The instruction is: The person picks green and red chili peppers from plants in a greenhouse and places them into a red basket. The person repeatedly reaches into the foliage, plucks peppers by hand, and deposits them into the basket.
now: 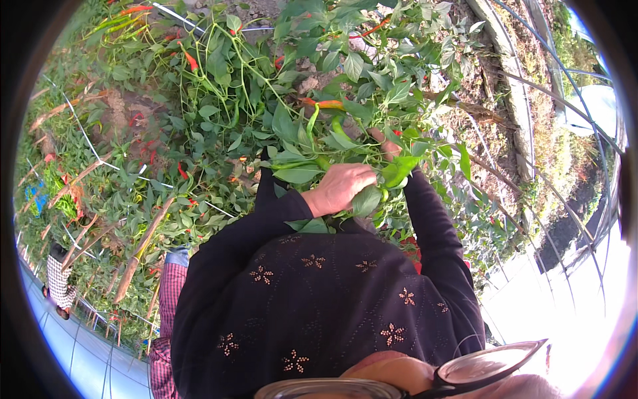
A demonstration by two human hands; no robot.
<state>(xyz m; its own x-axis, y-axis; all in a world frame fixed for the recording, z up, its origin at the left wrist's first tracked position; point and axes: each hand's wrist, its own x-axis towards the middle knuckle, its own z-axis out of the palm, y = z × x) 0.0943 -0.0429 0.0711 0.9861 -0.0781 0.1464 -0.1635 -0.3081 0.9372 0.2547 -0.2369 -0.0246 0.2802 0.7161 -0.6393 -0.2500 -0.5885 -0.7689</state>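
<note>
Both my hands are in among the leaves of a chili pepper plant [299, 124]. My left hand [341, 188] shows its back, fingers curled down into the foliage. A broad leaf [367, 200] lies just below its knuckles, and what the fingers touch is hidden. Farther out and to the right is my right hand [390, 145], mostly covered by leaves, its grip not visible. Green chili peppers [312, 123] hang above my left hand. Nearby lies an orange-red chili pepper [325, 103]. A bright green leaf [400, 170] stands between my hands.
White strings [82, 127] and wooden stakes [142, 252] cross the plants on the left. Close on that side is a person's plaid sleeve [173, 299]; another person [61, 282] is farther off. Metal greenhouse tubes [558, 95] run along the right. Something red [413, 253] shows beside my right arm.
</note>
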